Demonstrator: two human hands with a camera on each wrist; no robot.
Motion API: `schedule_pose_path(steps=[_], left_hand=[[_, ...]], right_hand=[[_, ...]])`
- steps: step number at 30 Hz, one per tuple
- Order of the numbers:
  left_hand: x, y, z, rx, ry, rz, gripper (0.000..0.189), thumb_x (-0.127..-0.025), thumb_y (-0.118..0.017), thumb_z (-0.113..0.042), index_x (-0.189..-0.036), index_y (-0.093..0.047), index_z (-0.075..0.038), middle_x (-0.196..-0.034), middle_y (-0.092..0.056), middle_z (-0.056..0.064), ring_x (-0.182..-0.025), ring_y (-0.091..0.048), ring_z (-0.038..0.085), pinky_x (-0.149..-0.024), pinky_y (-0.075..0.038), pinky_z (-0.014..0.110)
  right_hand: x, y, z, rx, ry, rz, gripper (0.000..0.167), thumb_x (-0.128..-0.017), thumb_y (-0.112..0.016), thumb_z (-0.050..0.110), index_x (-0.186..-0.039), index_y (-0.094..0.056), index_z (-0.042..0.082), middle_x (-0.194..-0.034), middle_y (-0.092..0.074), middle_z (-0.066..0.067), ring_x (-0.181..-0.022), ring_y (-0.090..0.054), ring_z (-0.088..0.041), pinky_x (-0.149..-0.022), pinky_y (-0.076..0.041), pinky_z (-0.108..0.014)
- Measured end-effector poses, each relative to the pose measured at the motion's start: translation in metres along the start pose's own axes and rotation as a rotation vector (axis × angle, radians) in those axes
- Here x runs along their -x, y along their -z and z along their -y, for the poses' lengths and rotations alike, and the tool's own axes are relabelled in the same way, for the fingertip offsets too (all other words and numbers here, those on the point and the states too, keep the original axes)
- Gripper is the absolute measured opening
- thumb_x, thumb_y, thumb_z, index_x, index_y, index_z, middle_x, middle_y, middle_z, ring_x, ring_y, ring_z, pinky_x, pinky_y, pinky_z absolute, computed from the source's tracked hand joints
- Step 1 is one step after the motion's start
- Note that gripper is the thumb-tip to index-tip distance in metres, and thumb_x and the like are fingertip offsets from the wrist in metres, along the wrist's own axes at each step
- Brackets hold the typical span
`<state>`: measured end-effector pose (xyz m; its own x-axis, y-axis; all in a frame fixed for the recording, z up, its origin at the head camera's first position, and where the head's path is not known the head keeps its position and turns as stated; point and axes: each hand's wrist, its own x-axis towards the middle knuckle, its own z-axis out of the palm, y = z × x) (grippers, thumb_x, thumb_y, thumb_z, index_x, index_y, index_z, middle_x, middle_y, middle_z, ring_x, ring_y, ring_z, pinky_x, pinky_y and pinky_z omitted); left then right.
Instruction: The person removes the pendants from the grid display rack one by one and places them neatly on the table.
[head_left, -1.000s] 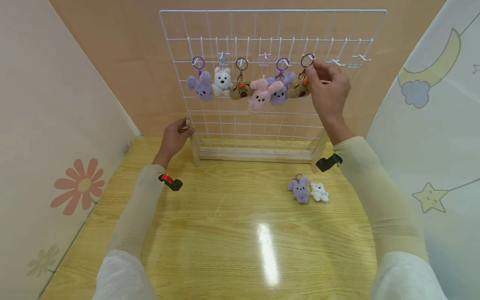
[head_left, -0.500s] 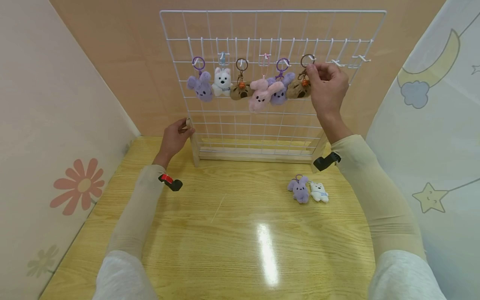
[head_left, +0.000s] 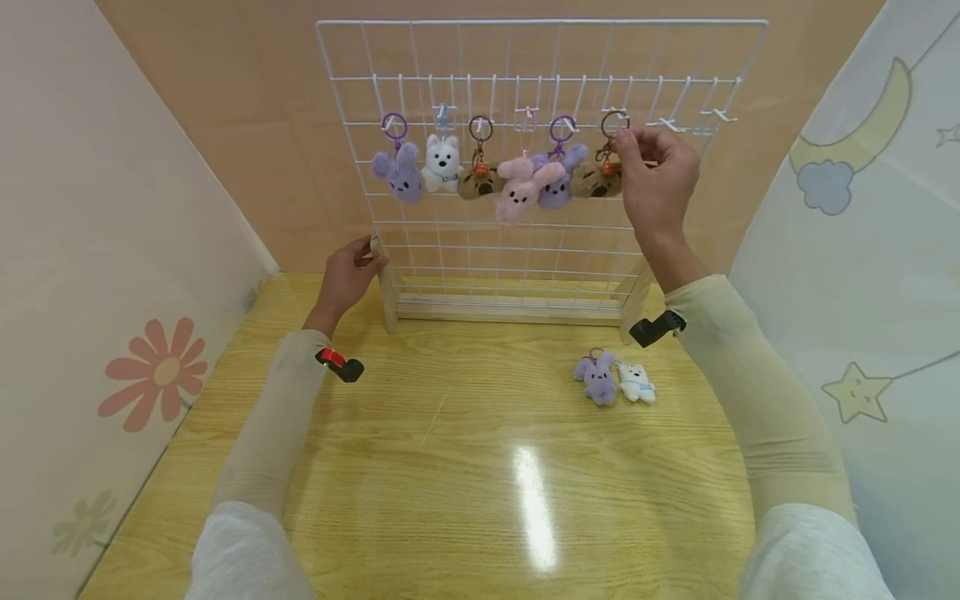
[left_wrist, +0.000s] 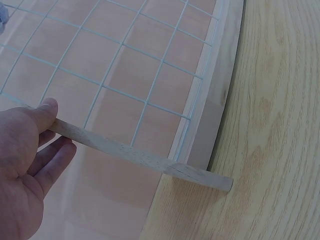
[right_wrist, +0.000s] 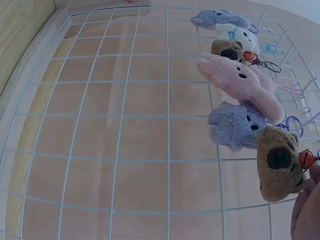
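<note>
At the rack's right part, my right hand (head_left: 660,175) pinches a brown plush keychain (head_left: 592,181) near its clasp and orange bell (right_wrist: 306,159). Its dark ring (head_left: 615,125) is at a white hook; whether it loops fully over the hook I cannot tell. My left hand (head_left: 348,275) holds the wooden side post (left_wrist: 115,147) of the white wire grid rack (head_left: 450,250), thumb on one side and fingers on the other. Left of the brown keychain hang a purple bunny (head_left: 555,190), a pink bunny (head_left: 517,196) and several other plush keychains.
On the table in front of the rack's right foot lie a purple bunny keychain (head_left: 598,381) and a white dog keychain (head_left: 636,383). Bare hooks (head_left: 667,125) stick out at the rack's right end. Printed panels (head_left: 847,292) stand on both sides.
Both hands keep nearly the same places and holds. The whole head view has shifted very slightly; the keychains hang as before.
</note>
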<state>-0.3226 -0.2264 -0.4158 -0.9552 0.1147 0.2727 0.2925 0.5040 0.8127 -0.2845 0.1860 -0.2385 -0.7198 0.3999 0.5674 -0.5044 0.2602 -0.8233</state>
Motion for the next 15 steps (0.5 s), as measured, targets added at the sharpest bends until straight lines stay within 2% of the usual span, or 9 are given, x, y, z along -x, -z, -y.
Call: schedule_pose_path(steps=[7, 15], left_hand=[[0.001, 0.0, -0.002, -0.012, -0.003, 0.001, 0.057, -0.104, -0.063, -0.024, -0.154, -0.044, -0.003, -0.149, -0.053, 0.021, -0.128, -0.06, 0.038, -0.102, -0.054, 0.049], [0.001, 0.0, -0.004, -0.021, 0.009, 0.008, 0.058, -0.104, -0.063, -0.025, -0.155, -0.043, -0.004, -0.151, -0.052, 0.021, -0.128, -0.06, 0.038, -0.102, -0.054, 0.05]], right_hand=[[0.013, 0.003, 0.015, 0.003, 0.043, 0.003, 0.012, -0.095, -0.073, 0.014, -0.085, -0.078, 0.012, -0.077, -0.068, 0.012, -0.072, -0.058, -0.005, -0.065, -0.044, -0.022], [0.013, 0.007, 0.012, -0.012, 0.076, 0.006, 0.012, -0.095, -0.073, 0.013, -0.086, -0.079, 0.009, -0.079, -0.071, 0.01, -0.072, -0.061, -0.008, -0.064, -0.046, -0.021]])
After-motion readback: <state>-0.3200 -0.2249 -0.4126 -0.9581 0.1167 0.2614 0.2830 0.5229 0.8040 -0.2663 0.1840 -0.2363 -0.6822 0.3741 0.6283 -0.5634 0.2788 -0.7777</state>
